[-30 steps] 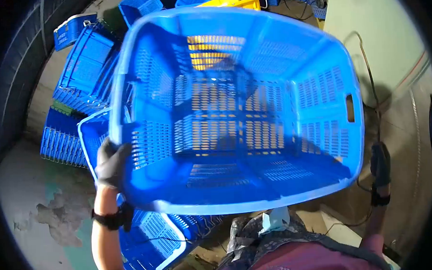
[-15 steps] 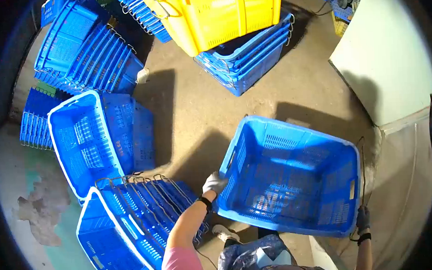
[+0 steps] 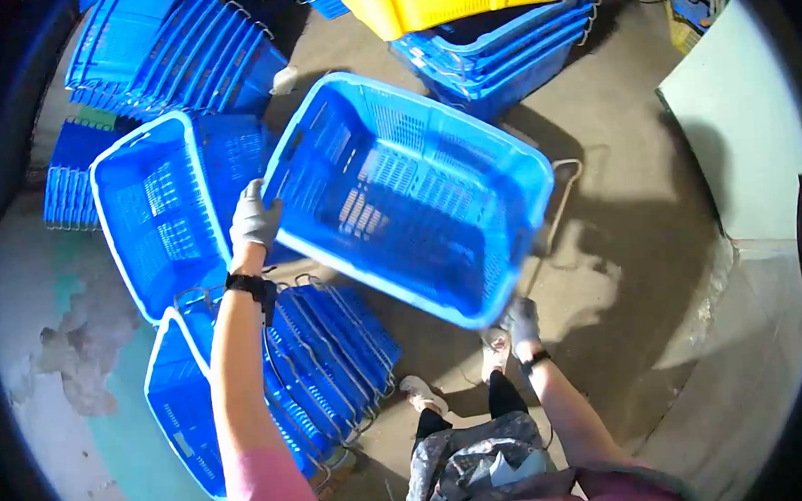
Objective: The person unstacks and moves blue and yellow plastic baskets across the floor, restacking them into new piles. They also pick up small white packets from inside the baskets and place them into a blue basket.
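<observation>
Head view: the left hand (image 3: 255,223) grasps a perforated blue crate (image 3: 408,201) above the floor (image 3: 629,142), inside its right edge; the right hand's (image 3: 520,321) grip is unclear.

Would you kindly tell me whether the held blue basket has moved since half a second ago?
Yes: the held blue basket has shifted left, away from the pale panel, and up the view, nearer the yellow basket.
</observation>
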{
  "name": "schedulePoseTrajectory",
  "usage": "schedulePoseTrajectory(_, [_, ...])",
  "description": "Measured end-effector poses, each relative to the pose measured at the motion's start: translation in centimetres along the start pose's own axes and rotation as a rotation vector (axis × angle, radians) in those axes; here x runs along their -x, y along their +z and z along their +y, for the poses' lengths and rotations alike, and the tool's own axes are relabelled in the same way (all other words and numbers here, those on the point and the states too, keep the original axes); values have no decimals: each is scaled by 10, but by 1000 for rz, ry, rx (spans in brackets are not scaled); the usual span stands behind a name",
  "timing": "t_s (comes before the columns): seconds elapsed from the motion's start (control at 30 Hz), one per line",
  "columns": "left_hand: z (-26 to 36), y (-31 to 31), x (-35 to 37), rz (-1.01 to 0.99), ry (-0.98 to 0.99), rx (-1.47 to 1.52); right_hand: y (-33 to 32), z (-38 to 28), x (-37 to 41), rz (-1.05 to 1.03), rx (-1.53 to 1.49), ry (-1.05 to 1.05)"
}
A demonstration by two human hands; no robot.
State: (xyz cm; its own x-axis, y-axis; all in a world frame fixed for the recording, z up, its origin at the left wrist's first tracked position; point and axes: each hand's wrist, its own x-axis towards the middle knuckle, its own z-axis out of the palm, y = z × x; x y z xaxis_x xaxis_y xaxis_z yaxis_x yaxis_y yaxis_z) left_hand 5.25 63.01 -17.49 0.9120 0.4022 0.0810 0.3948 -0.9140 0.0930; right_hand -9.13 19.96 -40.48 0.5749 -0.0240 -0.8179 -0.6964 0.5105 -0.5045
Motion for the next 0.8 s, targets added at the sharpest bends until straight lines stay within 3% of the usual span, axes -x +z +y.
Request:
schedulePoseTrajectory(0.03, [11,-18,13,5,179,105,-26,65,-74,-60,291,-8])
schedulePoseTrajectory(0.07, [31,-44,36,-81,209,112,-12,57,-62,-80,290,-6])
schedulePoseTrajectory(0.13, [38,-75,87,-10,547,104,27,13,-15,63,1050,45])
schedulePoseTrajectory(0.2, [37,-109,154,-88,438,258,24,5,4,47,1328,30])
schedulePoseTrajectory(0.27, [26,-135,212,-177,237,323,12,8,17,-107,1238,159])
schedulePoseTrajectory(0.3, [10,-140,246,-173,148,341,-34,39,-2,-423,1823,-500])
schedulePoseTrajectory(0.33, [-6,-144,275,-163,69,363,45,-17,86,-85,1278,176])
schedulePoseTrajectory(0.4, [-28,-164,330,-125,-71,397,41,10,92,-269,1531,-119])
schedulePoseTrajectory(0.47, [-48,-192,377,-59,-295,493,78,8,134,-427,1443,27])
schedulePoseTrajectory(0.5, [-65,-203,404,-4,-410,520,83,32,136,-546,1517,-174])
schedulePoseTrajectory(0.53, [-84,-213,430,54,-524,548,85,65,127,-693,1285,-90])
schedulePoseTrajectory(0.6, [-132,-218,476,319,-790,811,142,82,186,-883,1119,83])
schedulePoseTrajectory(0.63, [-149,-228,494,395,-811,705,156,102,200,-1011,1076,-10])
schedulePoseTrajectory(0.67, [-191,-216,530,532,-852,800,176,107,232,-1027,1122,44])
schedulePoseTrajectory(0.73, [-236,-209,580,708,-1169,894,214,105,300,-992,1349,-53])
schedulePoseTrajectory(0.77, [-277,-189,620,680,-1239,755,218,129,306,-971,1340,-35])
schedulePoseTrajectory(0.8, [-314,-164,649,774,-1188,803,225,144,311,-979,1342,-40])
